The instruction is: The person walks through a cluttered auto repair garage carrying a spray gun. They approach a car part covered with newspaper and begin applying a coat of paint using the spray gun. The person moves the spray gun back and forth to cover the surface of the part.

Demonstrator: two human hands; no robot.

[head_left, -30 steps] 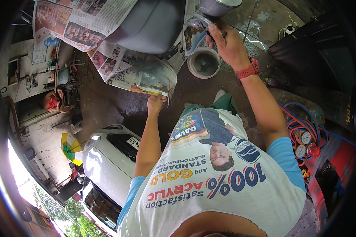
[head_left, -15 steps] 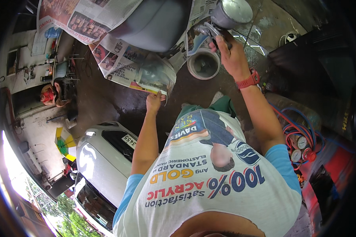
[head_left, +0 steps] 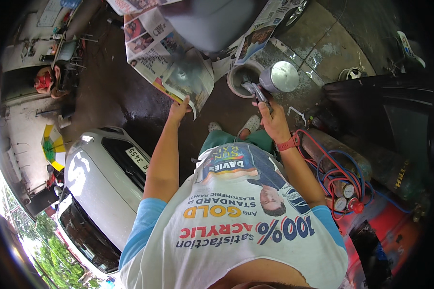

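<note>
At the lower corner of a newspaper sheet [head_left: 154, 53], my left hand [head_left: 179, 111] pinches the paper's edge. The newspaper borders a smooth grey painted panel [head_left: 212, 24] at the top of the view. My right hand [head_left: 276, 126] is wrapped round the handle of a spray gun [head_left: 262, 96]. The gun's silver metal cup [head_left: 283, 77] sits to its right, and the gun's front end overlaps the rim of a round pail [head_left: 232, 85]. Whether gun and pail touch, I cannot tell.
Red and blue hoses [head_left: 330, 156] with pressure gauges [head_left: 345, 190] lie by gas cylinders at my right. A silver car [head_left: 101, 168] stands at my left. Farther left, a person in red [head_left: 44, 81] sits near a cluttered bench and a yellow-green-white umbrella [head_left: 53, 147].
My right hand has come down and nearer to my body with the spray gun. My left hand still pinches the newspaper. The whole view has shifted, bringing my shoes into sight.
</note>
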